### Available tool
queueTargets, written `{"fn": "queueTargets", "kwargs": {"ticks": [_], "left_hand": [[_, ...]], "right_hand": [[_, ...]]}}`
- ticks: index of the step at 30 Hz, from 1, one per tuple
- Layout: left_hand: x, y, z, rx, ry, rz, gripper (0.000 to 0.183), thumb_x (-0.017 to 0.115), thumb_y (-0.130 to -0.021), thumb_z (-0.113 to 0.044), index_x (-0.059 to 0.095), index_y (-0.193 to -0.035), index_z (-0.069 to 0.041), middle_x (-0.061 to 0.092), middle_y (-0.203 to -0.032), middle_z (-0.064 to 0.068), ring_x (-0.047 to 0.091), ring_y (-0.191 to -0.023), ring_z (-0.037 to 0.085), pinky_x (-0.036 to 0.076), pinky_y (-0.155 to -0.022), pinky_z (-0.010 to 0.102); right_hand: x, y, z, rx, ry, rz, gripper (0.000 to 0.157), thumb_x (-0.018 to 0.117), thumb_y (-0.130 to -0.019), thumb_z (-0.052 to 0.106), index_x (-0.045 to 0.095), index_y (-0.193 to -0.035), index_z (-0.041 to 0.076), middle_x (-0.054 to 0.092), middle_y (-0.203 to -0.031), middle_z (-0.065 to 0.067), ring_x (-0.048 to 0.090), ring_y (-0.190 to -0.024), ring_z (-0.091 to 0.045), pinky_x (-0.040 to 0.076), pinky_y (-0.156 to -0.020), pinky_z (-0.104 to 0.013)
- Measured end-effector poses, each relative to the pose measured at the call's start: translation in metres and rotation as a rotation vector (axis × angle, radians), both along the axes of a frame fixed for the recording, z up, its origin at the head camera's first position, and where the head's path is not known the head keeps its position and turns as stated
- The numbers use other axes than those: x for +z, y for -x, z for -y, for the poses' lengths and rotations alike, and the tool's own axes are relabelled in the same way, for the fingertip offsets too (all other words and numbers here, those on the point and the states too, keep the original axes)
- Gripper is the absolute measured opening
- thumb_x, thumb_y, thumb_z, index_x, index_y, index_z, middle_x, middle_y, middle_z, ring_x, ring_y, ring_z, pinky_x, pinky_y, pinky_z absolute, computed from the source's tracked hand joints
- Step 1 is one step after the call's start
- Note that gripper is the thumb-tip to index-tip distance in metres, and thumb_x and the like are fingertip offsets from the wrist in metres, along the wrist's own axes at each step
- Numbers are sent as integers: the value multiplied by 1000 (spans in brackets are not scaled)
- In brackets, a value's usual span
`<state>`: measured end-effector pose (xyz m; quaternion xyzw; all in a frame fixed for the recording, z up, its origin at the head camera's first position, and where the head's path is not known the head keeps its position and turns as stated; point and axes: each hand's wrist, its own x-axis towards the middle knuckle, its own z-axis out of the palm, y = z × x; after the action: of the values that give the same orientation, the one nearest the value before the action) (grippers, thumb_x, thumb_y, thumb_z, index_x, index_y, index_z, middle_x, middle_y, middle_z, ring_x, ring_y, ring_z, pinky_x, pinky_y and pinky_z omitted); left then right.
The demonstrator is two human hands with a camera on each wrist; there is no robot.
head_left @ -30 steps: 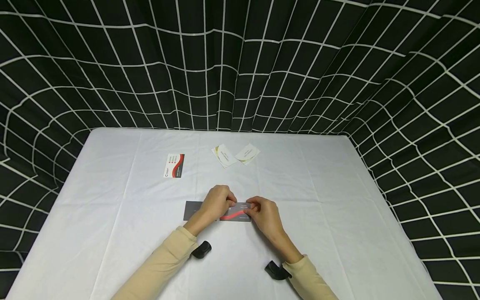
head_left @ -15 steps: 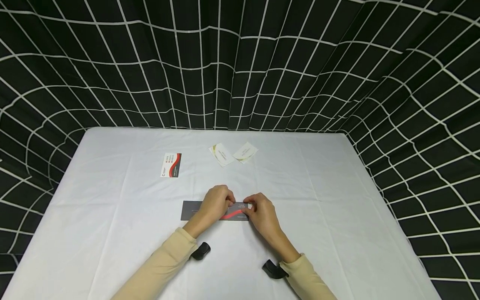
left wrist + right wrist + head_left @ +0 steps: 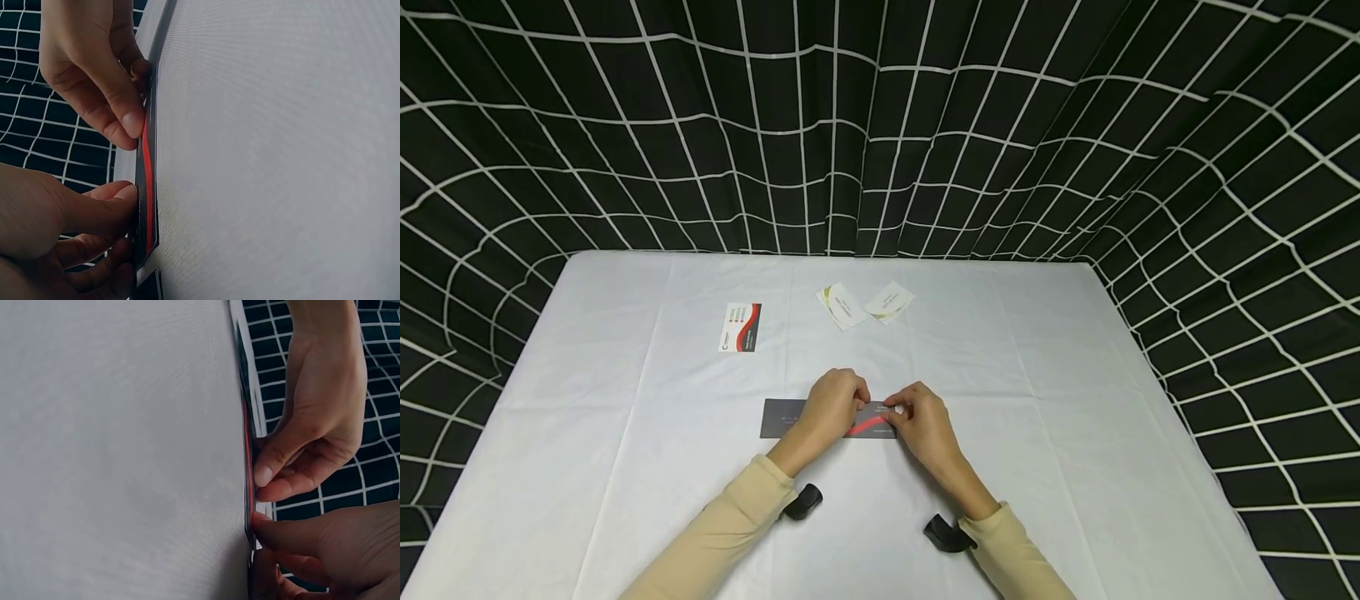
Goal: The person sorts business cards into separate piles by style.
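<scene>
My left hand and right hand pinch the striped card; light, even pressure should keep it flat.

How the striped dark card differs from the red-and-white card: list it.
The striped dark card is dark on both sides of its stripe; the red-and-white card is part white. The striped dark card lies crosswise; the red-and-white card points away lengthwise. The left hand and right hand hold the striped dark card; no hand touches the red-and-white card. Both bear a red stripe.
</scene>
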<state>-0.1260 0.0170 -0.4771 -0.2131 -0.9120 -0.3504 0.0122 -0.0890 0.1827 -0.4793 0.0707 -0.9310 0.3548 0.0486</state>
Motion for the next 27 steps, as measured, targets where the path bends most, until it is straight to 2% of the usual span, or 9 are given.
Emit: {"fn": "queueTargets", "kwargs": {"ticks": [14,27], "left_hand": [[1,0,0,-14,14,4,14,76,-75,8,72,-73,-5,67,-75,6,63,-73,23,52,-69,35],[-1,-3,0,6,-29,66,11,75,-78,6,73,-77,-5,65,-77,5,59,-77,22,50,-72,35]], "right_hand": [[0,5,0,-14,30,26,10,81,-77,2,74,-84,3,64,-84,-7,45,-58,-6,37,-50,-19],[1,7,-4,19,30,54,6,77,-80,-3,74,-84,2,66,-85,-8,50,-63,-8,42,-52,-19]]}}
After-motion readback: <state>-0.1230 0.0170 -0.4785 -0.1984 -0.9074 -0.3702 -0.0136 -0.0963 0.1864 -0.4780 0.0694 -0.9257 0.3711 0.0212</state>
